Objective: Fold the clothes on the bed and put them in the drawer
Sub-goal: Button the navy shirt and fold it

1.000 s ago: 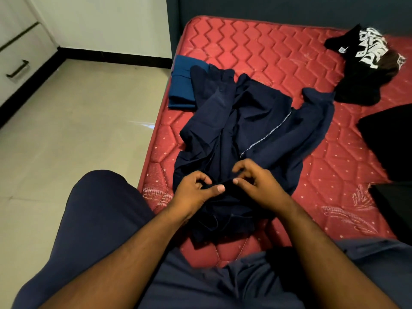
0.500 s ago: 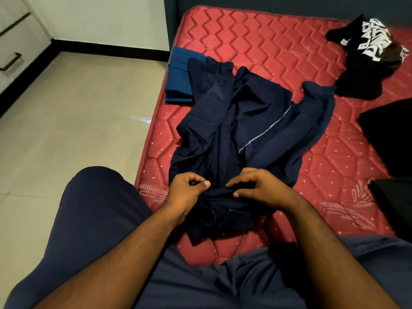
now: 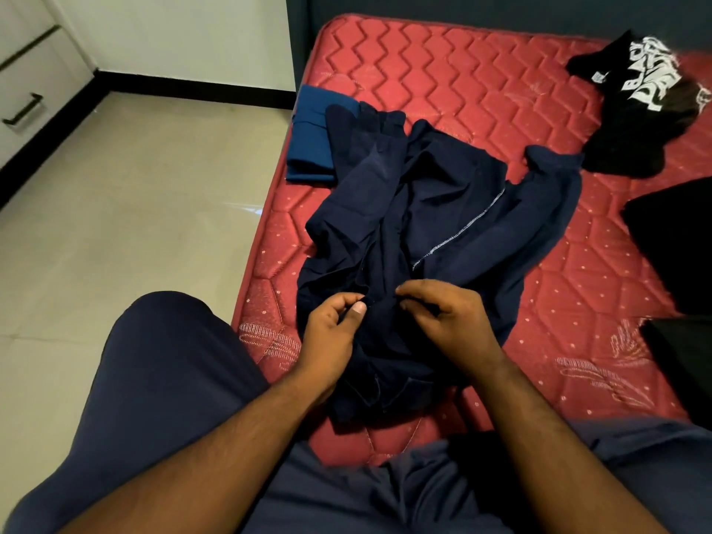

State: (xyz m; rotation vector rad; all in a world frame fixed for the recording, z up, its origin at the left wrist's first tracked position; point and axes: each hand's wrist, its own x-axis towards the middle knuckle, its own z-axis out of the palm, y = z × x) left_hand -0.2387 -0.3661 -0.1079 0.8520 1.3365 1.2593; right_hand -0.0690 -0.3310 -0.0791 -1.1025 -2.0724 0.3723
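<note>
A crumpled navy garment (image 3: pixel 435 225) with a white stitched seam lies spread on the red mattress (image 3: pixel 443 71). My left hand (image 3: pixel 333 329) pinches the fabric at its near end between thumb and fingers. My right hand (image 3: pixel 447 321) grips the same bunched cloth just to the right, fingers curled into it. A folded blue garment (image 3: pixel 308 144) sits at the mattress's left edge, partly under the navy one. A black printed shirt (image 3: pixel 635 102) lies crumpled at the far right. The white drawer (image 3: pixel 23 109) with a dark handle is at the far left.
More black cloth (image 3: pixel 674 244) lies at the right edge of the mattress. Beige tiled floor (image 3: pixel 135 206) stretches between the bed and the drawer unit. My raised knee in navy trousers (image 3: pixel 165 360) is at the bed's near left corner.
Both hands have stayed at the garment's near end and shifted their grips slightly; the bunched fabric between them has gathered a little more. The view has tilted slightly.
</note>
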